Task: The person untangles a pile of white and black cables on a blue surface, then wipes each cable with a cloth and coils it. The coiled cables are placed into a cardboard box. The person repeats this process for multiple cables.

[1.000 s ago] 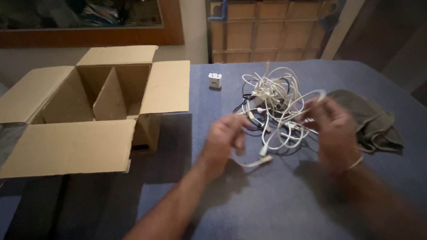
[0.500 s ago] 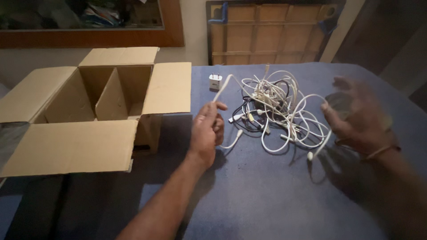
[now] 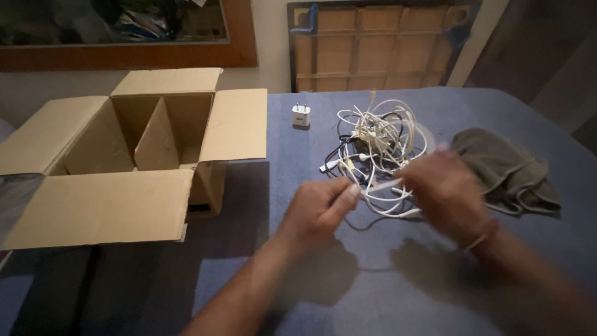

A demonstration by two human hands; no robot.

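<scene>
Left hand [image 3: 320,208]: raised just above the blue table [image 3: 398,286], grip closed, thumb and forefinger pinching a white cable [image 3: 384,185] near one end. Right hand [image 3: 444,193]: blurred, close beside the left, apparently closed on the same cable further along, so that a short run is drawn taut between the two; the exact finger hold cannot be told. Tangle of cables [image 3: 376,140]: mostly white with a few dark strands, heaped on the table just beyond both hands; the held cable trails back into it. White wall charger [image 3: 301,116]: prongs up, standing apart from the tangle, toward the box. Cardboard box [image 3: 134,146]: at the left, all four flaps folded open, an inner divider making two compartments, both apparently bare. Grey-green cloth [image 3: 507,171]: crumpled, right of the tangle.
</scene>
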